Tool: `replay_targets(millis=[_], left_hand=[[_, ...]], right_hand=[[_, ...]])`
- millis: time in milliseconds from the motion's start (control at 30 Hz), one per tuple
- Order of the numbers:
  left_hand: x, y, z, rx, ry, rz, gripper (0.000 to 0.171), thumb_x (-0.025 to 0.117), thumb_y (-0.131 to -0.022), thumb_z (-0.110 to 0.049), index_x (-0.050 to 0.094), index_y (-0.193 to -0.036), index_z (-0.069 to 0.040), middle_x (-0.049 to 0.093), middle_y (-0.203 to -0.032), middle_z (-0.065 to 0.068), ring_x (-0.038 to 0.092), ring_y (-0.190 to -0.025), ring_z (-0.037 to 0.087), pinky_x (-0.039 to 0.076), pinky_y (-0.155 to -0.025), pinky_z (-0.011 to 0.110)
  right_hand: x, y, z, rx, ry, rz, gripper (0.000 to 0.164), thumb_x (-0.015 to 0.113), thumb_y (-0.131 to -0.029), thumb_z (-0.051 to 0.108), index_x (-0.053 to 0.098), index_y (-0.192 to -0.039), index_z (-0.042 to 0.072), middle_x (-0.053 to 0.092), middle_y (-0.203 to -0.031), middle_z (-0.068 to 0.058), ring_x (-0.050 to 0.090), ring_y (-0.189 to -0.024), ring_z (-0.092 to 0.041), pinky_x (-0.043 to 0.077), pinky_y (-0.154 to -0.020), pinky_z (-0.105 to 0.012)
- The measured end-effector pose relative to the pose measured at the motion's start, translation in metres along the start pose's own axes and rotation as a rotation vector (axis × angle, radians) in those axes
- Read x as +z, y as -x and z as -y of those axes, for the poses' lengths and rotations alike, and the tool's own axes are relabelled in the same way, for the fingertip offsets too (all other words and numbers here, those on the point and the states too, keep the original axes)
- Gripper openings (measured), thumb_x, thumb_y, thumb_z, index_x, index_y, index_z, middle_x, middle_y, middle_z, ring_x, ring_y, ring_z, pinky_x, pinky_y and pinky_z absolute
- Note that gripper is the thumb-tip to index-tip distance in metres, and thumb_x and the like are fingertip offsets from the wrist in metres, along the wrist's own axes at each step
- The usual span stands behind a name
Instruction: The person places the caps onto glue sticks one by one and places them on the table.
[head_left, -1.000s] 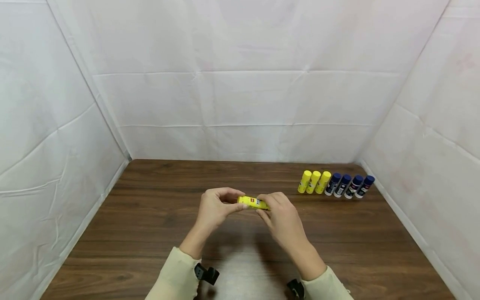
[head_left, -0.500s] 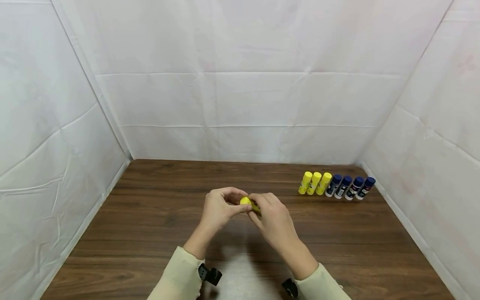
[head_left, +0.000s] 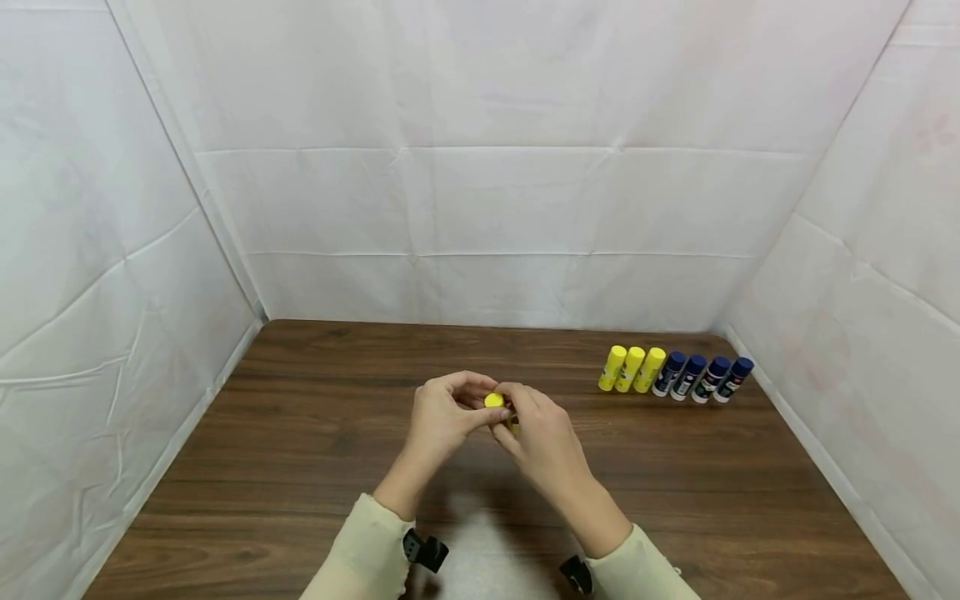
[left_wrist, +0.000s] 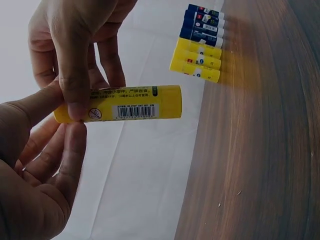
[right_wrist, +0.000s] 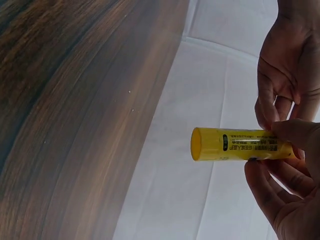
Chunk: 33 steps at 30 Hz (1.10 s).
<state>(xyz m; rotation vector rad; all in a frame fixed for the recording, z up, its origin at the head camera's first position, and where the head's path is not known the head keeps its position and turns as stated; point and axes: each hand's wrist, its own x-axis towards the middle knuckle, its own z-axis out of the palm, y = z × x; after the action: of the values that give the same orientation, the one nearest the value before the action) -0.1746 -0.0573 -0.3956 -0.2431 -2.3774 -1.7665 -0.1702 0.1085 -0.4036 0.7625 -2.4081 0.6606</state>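
Observation:
A yellow glue stick (left_wrist: 134, 104), with a barcode and small print on its label, is held up above the table between both hands. My left hand (head_left: 442, 421) pinches it near its upper end, thumb on one side and fingers on the other. From the other side, my right hand (head_left: 543, 433) grips the same end with thumb and fingertips. Seen from the head, the round yellow end (head_left: 494, 400) faces up, while fingers hide most of the tube. In the right wrist view the glue stick's (right_wrist: 220, 144) far end points toward the tabletop, free of the fingers.
At the back right of the dark wooden table (head_left: 337, 433) stands a row of tubes: three yellow glue sticks (head_left: 631, 369) beside several blue-capped white-based ones (head_left: 701, 377). White sheeting (head_left: 480, 200) walls in the back and both sides.
The glue stick has turned from lying sideways between the hands to standing on end, its round end now facing up. My right hand has shifted left, closer to my left hand.

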Motion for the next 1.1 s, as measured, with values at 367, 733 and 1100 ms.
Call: replay_targets(millis=[367, 733, 1100], left_hand=[[-0.007, -0.001, 0.004, 0.041, -0.104, 0.02, 0.01, 0.079, -0.091, -0.031, 0.079, -0.094, -0.022, 0.074, -0.084, -0.008, 0.068, -0.074, 0.016, 0.055, -0.06, 0.03], [-0.015, -0.002, 0.017, 0.039, -0.356, -0.022, 0.02, 0.067, -0.099, -0.036, 0.078, -0.1, -0.02, 0.075, -0.089, -0.005, 0.069, -0.08, 0.012, 0.057, -0.069, 0.031], [-0.02, -0.004, 0.027, 0.016, -0.435, -0.007, 0.029, 0.062, -0.101, -0.042, 0.078, -0.108, -0.019, 0.075, -0.094, -0.007, 0.067, -0.083, 0.01, 0.057, -0.074, 0.033]], right_hand=[[-0.004, -0.007, -0.015, 0.141, -0.098, 0.07, 0.03, 0.084, -0.082, 0.007, 0.064, -0.103, 0.012, 0.07, -0.089, 0.001, 0.07, -0.077, -0.013, 0.058, -0.066, -0.025], [-0.008, -0.011, -0.052, 0.249, -0.051, 0.135, 0.031, 0.087, -0.081, 0.011, 0.063, -0.101, 0.011, 0.07, -0.093, -0.005, 0.072, -0.079, -0.017, 0.061, -0.066, -0.031], [-0.029, -0.034, -0.124, 0.311, 0.114, 0.179, 0.027, 0.084, -0.082, 0.012, 0.062, -0.096, 0.007, 0.068, -0.089, -0.011, 0.062, -0.077, -0.026, 0.053, -0.067, -0.042]])
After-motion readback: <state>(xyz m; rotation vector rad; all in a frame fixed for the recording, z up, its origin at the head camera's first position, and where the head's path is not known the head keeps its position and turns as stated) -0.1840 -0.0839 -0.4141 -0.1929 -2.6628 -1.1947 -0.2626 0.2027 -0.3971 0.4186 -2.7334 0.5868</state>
